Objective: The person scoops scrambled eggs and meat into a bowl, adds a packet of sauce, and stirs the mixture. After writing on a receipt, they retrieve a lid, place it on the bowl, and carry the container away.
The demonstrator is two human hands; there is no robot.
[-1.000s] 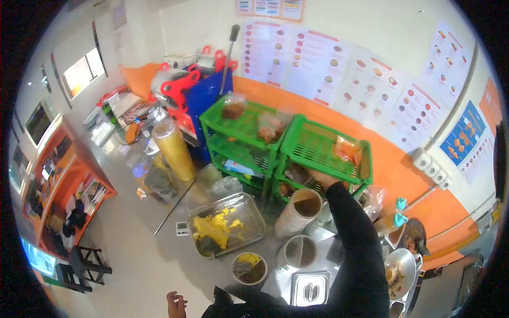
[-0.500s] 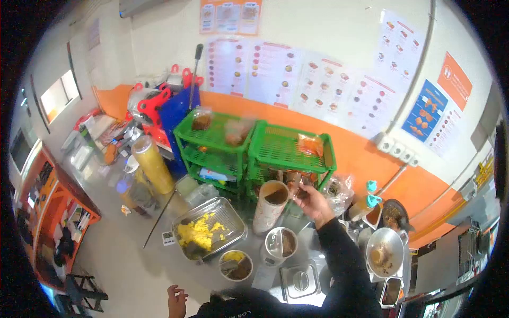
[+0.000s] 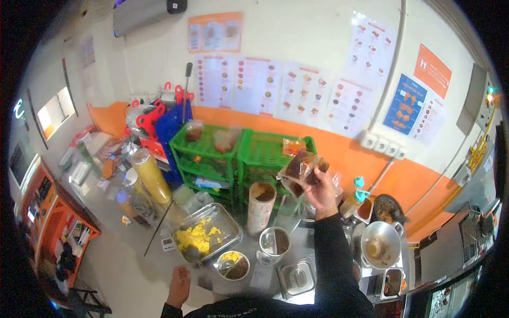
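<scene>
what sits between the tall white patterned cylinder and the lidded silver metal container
In the head view, a round white cup with brown contents stands between them.

eatery kitchen: food posters (image 3: 303, 91), pan (image 3: 391, 243)

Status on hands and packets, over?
Right hand gripping packets, raised. Left hand low near tray, looks empty. Green rack behind packets; no obvious obstruction.

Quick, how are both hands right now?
Left hand: nothing visible in it; can't tell if open or closed.
Right hand: closed, holding clear bags.
</scene>
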